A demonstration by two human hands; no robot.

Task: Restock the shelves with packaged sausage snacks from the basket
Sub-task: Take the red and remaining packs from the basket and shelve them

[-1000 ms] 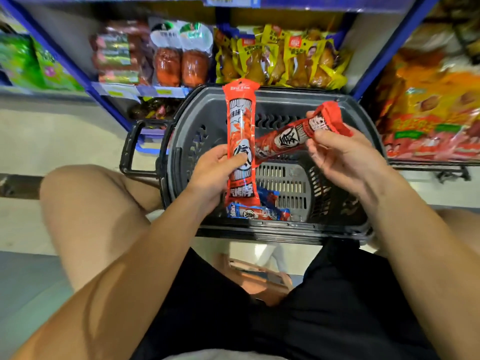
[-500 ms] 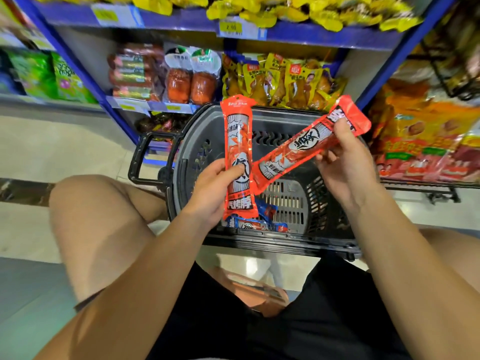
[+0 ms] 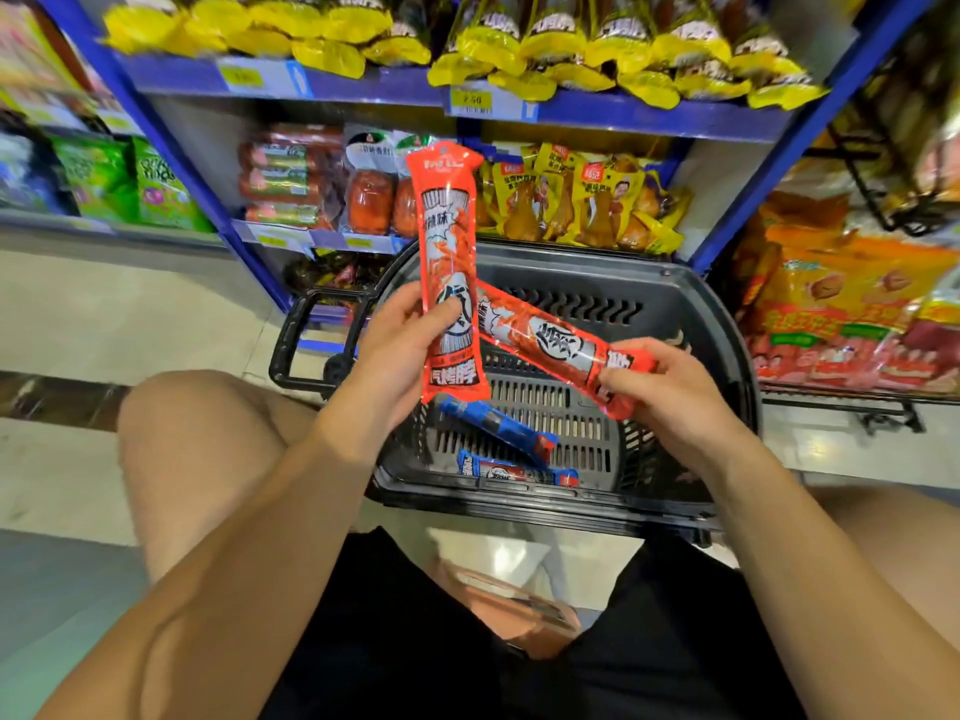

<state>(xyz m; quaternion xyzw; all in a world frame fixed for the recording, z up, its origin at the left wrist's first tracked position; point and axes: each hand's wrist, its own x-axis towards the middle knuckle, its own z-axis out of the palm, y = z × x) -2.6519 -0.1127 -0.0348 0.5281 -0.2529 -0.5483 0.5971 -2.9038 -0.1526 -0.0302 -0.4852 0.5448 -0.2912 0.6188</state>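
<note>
Two red sausage packs in hand: left hand (image 3: pixel 400 350) grips one (image 3: pixel 448 267) upright, long axis toward the shelf (image 3: pixel 597 114); right hand (image 3: pixel 670 392) pinches the other (image 3: pixel 550 343) slantwise over the basket (image 3: pixel 727 324). Left is nearer.

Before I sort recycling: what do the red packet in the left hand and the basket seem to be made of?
Red packet: looks like thin glossy plastic film; it shows glare and crimped, sealed ends. Basket: apparently rigid dark moulded plastic, matte, with slotted walls and floor.
</note>
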